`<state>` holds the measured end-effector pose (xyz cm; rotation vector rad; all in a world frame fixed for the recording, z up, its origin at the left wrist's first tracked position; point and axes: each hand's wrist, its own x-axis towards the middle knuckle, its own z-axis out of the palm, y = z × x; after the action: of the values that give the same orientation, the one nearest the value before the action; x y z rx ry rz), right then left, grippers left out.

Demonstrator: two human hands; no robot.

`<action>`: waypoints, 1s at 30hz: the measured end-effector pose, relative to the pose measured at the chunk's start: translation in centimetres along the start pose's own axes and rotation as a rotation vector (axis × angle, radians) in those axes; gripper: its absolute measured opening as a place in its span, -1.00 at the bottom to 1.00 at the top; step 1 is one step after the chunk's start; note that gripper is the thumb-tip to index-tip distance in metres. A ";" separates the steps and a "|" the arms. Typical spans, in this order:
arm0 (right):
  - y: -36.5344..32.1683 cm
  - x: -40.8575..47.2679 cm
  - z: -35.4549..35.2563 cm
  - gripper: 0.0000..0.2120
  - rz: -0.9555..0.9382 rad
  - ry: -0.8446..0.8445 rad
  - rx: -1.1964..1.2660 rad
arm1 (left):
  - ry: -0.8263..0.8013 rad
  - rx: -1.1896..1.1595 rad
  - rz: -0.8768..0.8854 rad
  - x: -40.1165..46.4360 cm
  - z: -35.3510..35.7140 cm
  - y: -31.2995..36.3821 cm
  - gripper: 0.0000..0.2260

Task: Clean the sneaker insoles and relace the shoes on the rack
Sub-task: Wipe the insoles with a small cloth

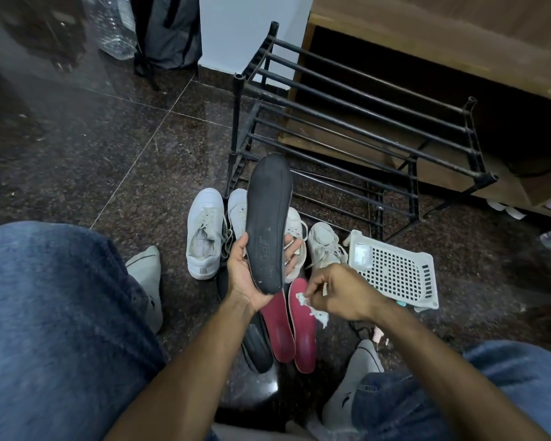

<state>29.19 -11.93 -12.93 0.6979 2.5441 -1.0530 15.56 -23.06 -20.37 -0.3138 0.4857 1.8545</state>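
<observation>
My left hand (247,275) grips the heel end of a black insole (268,218), held upright with its toe pointing away from me. To its right, my right hand (337,294) pinches a crumpled white wipe (306,302), just apart from the insole. Two red insoles (304,332) and another black insole (256,342) lie on the floor below my hands. Several white sneakers (204,233) stand on the floor in front of the black metal shoe rack (363,128), partly hidden by the raised insole.
A white perforated plastic basket (395,272) sits right of the sneakers. My knees in jeans and grey-socked feet (147,275) flank the work area. A wooden cabinet (442,43) stands behind the rack; a water bottle (115,27) and dark bag lie at far left.
</observation>
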 end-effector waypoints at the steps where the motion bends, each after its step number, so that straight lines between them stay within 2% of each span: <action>1: 0.1 0.0 -0.6 -0.83 0.013 0.007 -0.035 | -0.006 -0.003 0.002 0.0 0.0 0.0 -0.41; 4: 0.8 0.3 -1.7 -0.84 0.030 0.090 0.002 | -0.004 0.042 -0.016 -0.2 0.4 -0.3 -0.38; 10: -1.4 1.7 2.1 -0.90 -0.075 0.458 0.387 | -0.010 0.076 0.002 -0.5 1.0 -0.4 -0.44; 11: -1.9 1.7 3.4 -0.89 -0.097 0.447 0.360 | -0.014 0.079 0.004 -0.5 1.2 -0.4 -0.43; 15: -2.3 1.2 7.0 -0.71 -0.223 0.378 -0.026 | 0.021 0.084 -0.012 -0.3 0.7 -0.2 -0.42; 18: -2.3 2.1 5.3 -0.73 -0.209 0.393 -0.231 | 0.018 0.148 -0.121 -0.6 1.0 -0.9 -0.39; 20: -2.5 3.1 3.0 -0.74 -0.157 0.446 -0.347 | 0.026 0.164 -0.160 -0.8 1.3 -1.8 -0.45; 23: -2.1 5.4 -1.1 -0.73 0.028 0.567 -0.370 | 0.015 0.202 -0.204 -1.2 1.5 -2.8 -0.49; 26: -1.5 6.6 -3.4 -0.75 0.238 0.696 -0.233 | 0.009 0.285 -0.196 -1.0 1.4 -3.0 -0.48; 28: -1.8 6.0 -2.4 -0.77 0.183 0.675 -0.178 | 0.002 0.294 -0.117 -0.5 1.3 -2.5 -0.53; 30: -2.5 4.4 0.0 -0.78 0.042 0.559 -0.178 | -0.005 0.235 -0.059 0.0 1.1 -2.0 -0.61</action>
<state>24.17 -12.09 -13.42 1.1155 3.0161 -0.6680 17.46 -22.01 -19.71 -0.1626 0.6773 1.7202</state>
